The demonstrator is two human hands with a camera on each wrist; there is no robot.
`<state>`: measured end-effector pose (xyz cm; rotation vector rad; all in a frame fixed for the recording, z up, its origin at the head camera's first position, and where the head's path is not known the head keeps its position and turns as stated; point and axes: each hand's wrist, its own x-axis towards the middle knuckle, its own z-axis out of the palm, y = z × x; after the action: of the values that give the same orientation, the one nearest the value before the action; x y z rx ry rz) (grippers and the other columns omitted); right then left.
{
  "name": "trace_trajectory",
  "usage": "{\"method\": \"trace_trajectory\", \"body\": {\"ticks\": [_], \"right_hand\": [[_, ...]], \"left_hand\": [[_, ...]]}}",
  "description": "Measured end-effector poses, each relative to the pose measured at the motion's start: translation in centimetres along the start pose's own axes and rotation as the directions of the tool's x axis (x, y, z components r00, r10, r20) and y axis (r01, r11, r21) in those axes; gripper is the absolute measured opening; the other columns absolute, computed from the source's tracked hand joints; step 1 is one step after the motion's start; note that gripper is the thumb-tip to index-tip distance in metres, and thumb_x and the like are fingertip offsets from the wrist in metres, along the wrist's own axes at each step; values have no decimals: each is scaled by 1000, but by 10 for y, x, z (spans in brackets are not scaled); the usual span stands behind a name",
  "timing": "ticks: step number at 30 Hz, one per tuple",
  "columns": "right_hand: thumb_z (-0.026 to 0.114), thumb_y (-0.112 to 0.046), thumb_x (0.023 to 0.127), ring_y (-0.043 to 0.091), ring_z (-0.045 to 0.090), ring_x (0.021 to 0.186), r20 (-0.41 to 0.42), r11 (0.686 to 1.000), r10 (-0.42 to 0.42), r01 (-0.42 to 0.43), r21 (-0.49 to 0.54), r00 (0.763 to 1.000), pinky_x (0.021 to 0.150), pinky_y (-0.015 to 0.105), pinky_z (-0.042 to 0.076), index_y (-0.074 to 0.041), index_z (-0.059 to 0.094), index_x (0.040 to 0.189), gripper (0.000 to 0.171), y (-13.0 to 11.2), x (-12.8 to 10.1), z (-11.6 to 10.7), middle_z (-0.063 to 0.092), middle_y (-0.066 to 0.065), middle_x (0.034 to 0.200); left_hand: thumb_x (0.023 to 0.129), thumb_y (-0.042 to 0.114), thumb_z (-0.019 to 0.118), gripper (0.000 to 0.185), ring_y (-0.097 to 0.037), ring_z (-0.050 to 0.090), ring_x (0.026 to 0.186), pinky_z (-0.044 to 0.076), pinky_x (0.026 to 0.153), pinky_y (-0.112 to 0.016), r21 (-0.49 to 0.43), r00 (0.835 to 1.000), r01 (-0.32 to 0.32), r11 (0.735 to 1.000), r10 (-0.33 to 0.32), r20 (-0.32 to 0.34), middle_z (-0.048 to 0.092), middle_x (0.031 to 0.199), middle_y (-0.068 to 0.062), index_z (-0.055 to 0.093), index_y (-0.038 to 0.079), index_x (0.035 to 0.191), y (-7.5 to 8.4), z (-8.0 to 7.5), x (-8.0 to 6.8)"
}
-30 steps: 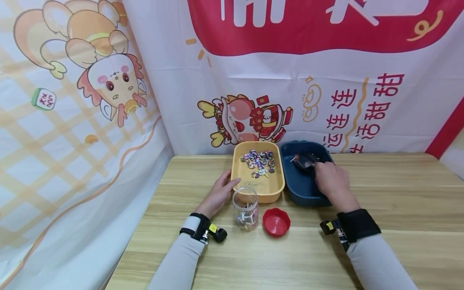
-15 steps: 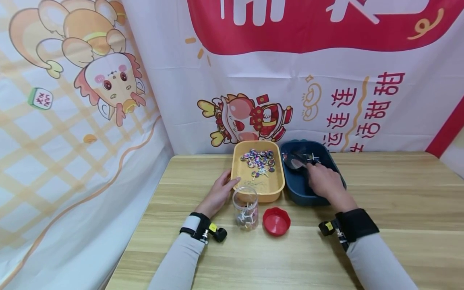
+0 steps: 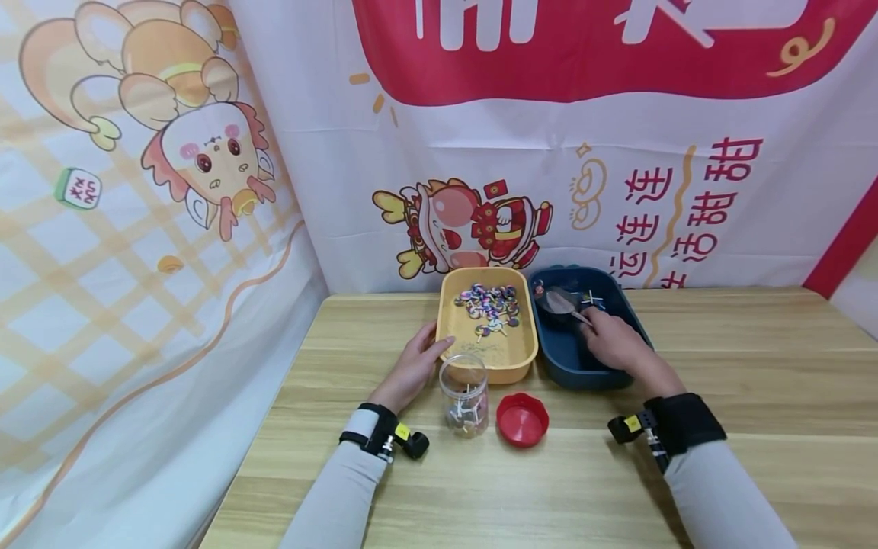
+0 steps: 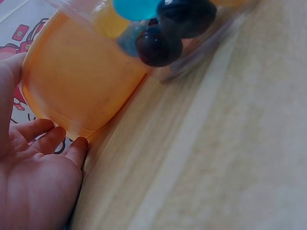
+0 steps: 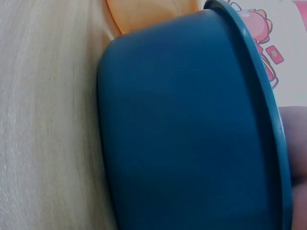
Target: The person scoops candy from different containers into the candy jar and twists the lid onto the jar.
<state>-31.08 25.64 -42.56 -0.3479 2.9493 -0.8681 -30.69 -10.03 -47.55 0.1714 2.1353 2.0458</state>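
Note:
My left hand (image 3: 414, 362) holds the near left side of the yellow basin (image 3: 488, 357), thumb over the rim and fingers against the outer wall (image 4: 86, 81). Small swirl-coloured lollipops (image 3: 488, 301) lie inside it, mostly toward the back. My right hand (image 3: 613, 339) grips the handle of a clear scoop (image 3: 559, 303), its bowl low inside the dark blue basin (image 3: 572, 362). Beside the scoop are a reddish lollipop head (image 3: 539, 288) and white sticks (image 3: 591, 299). In the right wrist view the blue wall (image 5: 187, 124) hides most of the hand.
In front of the yellow basin stands an open clear jar (image 3: 466, 404) partly filled with lollipops, whose round heads (image 4: 160, 45) show near my left wrist. A red scalloped lid (image 3: 523, 419) lies right of it. A printed cloth (image 3: 329, 191) hangs behind the wooden table (image 3: 480, 496).
The scoop has moved left inside the blue basin, my right hand with it, and white sticks now show to its right. My left hand stays on the yellow basin.

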Motion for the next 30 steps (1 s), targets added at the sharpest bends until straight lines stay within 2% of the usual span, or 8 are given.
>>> {"method": "trace_trajectory", "body": {"ticks": [10, 25, 30], "right_hand": [[40, -12, 109, 24, 49, 72, -14, 998, -7, 8, 64, 1000, 61, 32, 40, 9, 48, 129, 30, 0, -1, -2, 51, 12, 88], [40, -13, 110, 25, 49, 75, -34, 986, -12, 18, 168, 999, 62, 33, 41, 6, 44, 130, 28, 2, -1, -2, 49, 14, 93], [40, -18, 111, 26, 48, 74, -77, 983, -41, 54, 176, 996, 61, 34, 40, 6, 44, 131, 31, 4, -1, -5, 49, 14, 91]], "left_hand": [[102, 35, 62, 71, -23, 31, 152, 30, 124, -38, 0, 1000, -8, 1000, 8, 10, 30, 166, -8, 29, 14, 162, -1, 0, -1], [100, 42, 64, 76, -23, 32, 151, 31, 123, -38, 12, 1000, -2, 1000, 2, 1, 30, 167, -7, 29, 16, 162, -2, -1, -3], [100, 42, 64, 76, -23, 31, 152, 30, 124, -39, 12, 1000, -1, 1000, 1, 3, 29, 167, -8, 28, 16, 162, -1, 0, -3]]}}
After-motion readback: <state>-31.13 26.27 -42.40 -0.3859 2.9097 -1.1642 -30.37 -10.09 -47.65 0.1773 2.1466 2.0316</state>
